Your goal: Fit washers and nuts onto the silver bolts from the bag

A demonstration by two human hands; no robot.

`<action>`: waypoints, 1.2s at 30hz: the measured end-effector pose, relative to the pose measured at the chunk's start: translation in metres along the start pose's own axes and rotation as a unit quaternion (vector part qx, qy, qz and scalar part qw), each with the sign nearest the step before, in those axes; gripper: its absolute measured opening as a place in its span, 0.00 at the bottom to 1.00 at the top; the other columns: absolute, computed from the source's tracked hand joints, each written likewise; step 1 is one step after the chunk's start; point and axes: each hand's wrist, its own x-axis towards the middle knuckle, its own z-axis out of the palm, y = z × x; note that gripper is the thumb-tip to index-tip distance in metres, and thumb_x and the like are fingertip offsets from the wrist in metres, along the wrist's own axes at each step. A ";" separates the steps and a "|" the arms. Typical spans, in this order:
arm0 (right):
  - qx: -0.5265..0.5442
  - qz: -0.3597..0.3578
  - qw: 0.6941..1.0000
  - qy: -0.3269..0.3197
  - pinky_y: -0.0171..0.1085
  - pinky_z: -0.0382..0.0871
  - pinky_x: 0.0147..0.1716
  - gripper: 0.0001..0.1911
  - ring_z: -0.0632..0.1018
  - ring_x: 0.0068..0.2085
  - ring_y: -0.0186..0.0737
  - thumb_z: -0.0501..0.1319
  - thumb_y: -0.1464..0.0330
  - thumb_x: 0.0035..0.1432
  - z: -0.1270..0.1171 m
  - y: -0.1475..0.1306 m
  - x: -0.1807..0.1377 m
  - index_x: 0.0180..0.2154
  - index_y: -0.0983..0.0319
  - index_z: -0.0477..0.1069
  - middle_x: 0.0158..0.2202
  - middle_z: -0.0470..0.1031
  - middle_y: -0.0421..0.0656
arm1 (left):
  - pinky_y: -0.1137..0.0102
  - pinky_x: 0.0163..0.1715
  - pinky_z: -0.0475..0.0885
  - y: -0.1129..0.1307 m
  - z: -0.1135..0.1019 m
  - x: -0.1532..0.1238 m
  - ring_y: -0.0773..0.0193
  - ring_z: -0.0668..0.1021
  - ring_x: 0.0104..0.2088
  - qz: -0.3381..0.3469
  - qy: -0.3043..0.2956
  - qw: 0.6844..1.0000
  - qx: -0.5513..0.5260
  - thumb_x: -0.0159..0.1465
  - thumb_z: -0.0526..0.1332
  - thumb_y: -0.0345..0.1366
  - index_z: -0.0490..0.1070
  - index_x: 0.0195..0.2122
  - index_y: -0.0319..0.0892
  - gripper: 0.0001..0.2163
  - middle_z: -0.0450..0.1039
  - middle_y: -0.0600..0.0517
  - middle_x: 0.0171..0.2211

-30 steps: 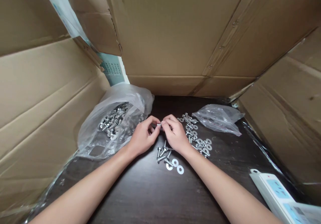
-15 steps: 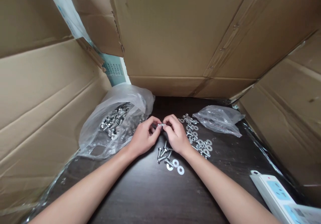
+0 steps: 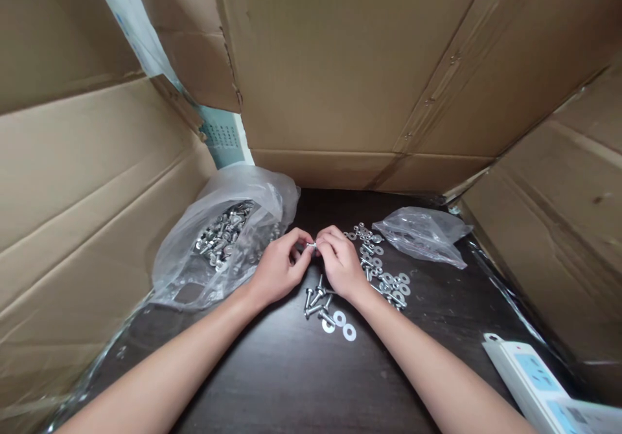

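My left hand (image 3: 279,267) and my right hand (image 3: 340,262) meet over the dark table (image 3: 272,376), fingertips pinched together on one small silver bolt (image 3: 311,245). Just below the hands lies a small heap of bolts (image 3: 315,299) with three flat washers (image 3: 340,324) beside it. To the right of my right hand, several washers and nuts (image 3: 383,269) are scattered. Left of my left hand sits an open clear plastic bag (image 3: 194,272) holding many bolts (image 3: 221,232).
A crumpled, nearly flat clear bag (image 3: 422,232) lies at the right rear. Cardboard panels (image 3: 340,65) wall in the table at the back and on both sides. A white power strip (image 3: 534,382) lies at the lower right corner.
Both hands stay pinched on the bolt, with only slight finger shifts. The view has drifted a little downward.
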 end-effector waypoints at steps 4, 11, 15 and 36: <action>0.003 -0.003 1.000 0.020 0.39 0.65 0.39 0.09 0.71 0.36 0.41 0.53 0.71 0.62 -0.001 -0.002 0.000 0.28 0.58 0.63 0.32 0.67 0.41 | 0.73 0.28 0.70 -0.001 0.001 0.001 0.68 0.75 0.26 -0.006 0.008 1.000 0.005 0.68 0.58 0.34 0.70 0.41 0.42 0.04 0.76 0.53 0.32; -0.007 0.010 0.998 0.060 0.39 0.63 0.37 0.11 0.71 0.35 0.41 0.50 0.69 0.67 0.000 0.003 0.000 0.30 0.58 0.63 0.31 0.67 0.41 | 0.74 0.28 0.70 -0.001 0.001 0.001 0.68 0.75 0.25 -0.014 0.011 1.000 0.004 0.68 0.59 0.34 0.70 0.41 0.42 0.04 0.75 0.54 0.30; -0.013 0.034 0.996 0.078 0.39 0.62 0.35 0.13 0.70 0.32 0.40 0.48 0.67 0.69 0.001 0.007 -0.001 0.30 0.58 0.63 0.28 0.67 0.40 | 0.74 0.27 0.69 0.000 0.002 0.001 0.68 0.74 0.24 -0.019 0.016 1.000 0.009 0.68 0.58 0.35 0.70 0.41 0.42 0.04 0.75 0.54 0.31; 0.079 0.034 0.996 0.031 0.35 0.65 0.30 0.09 0.72 0.31 0.36 0.58 0.69 0.58 0.004 0.005 -0.002 0.43 0.59 0.65 0.35 0.70 0.40 | 0.74 0.28 0.68 0.001 0.001 0.002 0.69 0.75 0.25 -0.034 0.008 0.999 0.002 0.67 0.59 0.34 0.71 0.41 0.41 0.04 0.77 0.54 0.33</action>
